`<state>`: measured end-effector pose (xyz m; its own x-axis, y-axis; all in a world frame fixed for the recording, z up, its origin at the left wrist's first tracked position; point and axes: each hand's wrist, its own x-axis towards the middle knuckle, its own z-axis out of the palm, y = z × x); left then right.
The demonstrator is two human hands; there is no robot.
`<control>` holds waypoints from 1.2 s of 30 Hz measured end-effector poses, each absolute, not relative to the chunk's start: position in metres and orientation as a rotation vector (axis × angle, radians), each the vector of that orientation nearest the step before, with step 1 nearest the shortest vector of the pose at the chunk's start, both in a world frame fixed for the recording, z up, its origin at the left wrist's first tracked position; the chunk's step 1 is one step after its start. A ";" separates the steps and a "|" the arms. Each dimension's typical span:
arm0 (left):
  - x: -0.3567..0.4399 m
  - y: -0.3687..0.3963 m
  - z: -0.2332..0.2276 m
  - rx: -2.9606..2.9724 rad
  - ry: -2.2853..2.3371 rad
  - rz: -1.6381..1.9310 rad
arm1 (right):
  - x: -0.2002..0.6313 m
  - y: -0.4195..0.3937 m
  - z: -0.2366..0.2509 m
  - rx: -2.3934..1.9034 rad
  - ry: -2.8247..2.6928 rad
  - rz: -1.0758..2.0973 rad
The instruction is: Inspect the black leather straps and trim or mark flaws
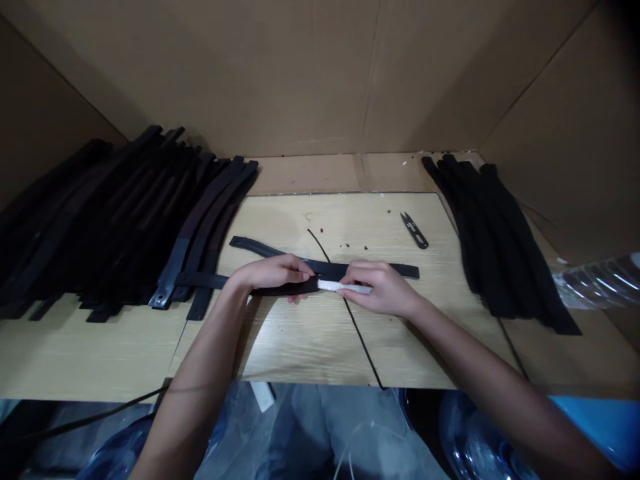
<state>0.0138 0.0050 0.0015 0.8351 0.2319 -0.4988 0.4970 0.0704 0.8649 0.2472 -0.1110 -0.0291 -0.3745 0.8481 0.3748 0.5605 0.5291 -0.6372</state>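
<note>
In the head view, the fingers of the left hand (pixel 274 272) pinch a black strap (pixel 286 289) near its end, over the tabletop (pixel 295 347); the right hand's (pixel 373 287) pinch a white strip (pixel 329 285) (apparently being fed inside). Next calls for keeping both aligned.

I see room to pass over the table (pixel 285 213) beyond the left hand (pixel 275 272) and right hand (pixel 375 285), short of the scissors (pixel 413 227); the strap pile (pixel 125 213) blocks the left, the strap stack (pixel 505 247) the right, the cardboard wall (pixel 250 80) the back.
</note>
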 end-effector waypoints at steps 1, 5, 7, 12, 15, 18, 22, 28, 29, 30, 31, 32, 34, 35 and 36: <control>0.014 0.005 0.001 1.515 0.598 -0.216 | 0.247 -0.111 -0.031 -1.104 -2.093 0.522; 0.013 0.007 -0.001 1.538 0.575 -0.219 | 0.245 -0.109 -0.034 -1.047 -2.141 0.467; 0.013 0.007 -0.002 1.555 0.569 -0.220 | 0.244 -0.107 -0.034 -1.041 -2.165 0.447; 0.013 0.006 -0.002 1.582 0.543 -0.206 | 0.239 -0.105 -0.038 -1.037 -2.187 0.361; 0.014 0.006 -0.001 1.581 0.540 -0.202 | 0.237 -0.105 -0.039 -1.056 -2.166 0.353; 0.015 0.005 0.000 1.576 0.553 -0.207 | 0.239 -0.106 -0.034 -1.100 -2.172 0.396; 0.016 0.004 0.002 1.572 0.556 -0.202 | 0.248 -0.108 -0.022 -1.201 -2.256 0.481; 0.016 0.003 0.007 1.585 0.503 -0.223 | 0.268 -0.111 -0.009 -1.300 -2.160 0.429; 0.016 0.002 0.008 1.597 0.490 -0.215 | 0.269 -0.112 -0.007 -1.302 -2.128 0.398; 0.016 0.002 0.008 1.608 0.482 -0.204 | 0.268 -0.113 -0.005 -1.303 -2.107 0.367; 0.016 0.002 0.007 1.614 0.478 -0.191 | 0.266 -0.114 -0.003 -1.308 -2.098 0.335; 0.016 0.001 0.006 1.613 0.474 -0.179 | 0.263 -0.116 -0.001 -1.319 -2.102 0.301; 0.016 0.001 0.004 1.601 0.448 -0.171 | 0.256 -0.121 0.003 -1.356 -2.131 0.232; 0.016 0.001 0.003 1.590 0.434 -0.170 | 0.252 -0.123 0.004 -1.374 -2.148 0.196; 0.016 0.001 0.001 1.575 0.423 -0.170 | 0.249 -0.125 0.006 -1.390 -2.168 0.156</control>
<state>0.0160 0.0007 0.0015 0.9173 0.1614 -0.3640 0.3686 0.0019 0.9296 0.2489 -0.1248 0.0061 -0.3108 0.8679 0.3874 0.8038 0.4576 -0.3803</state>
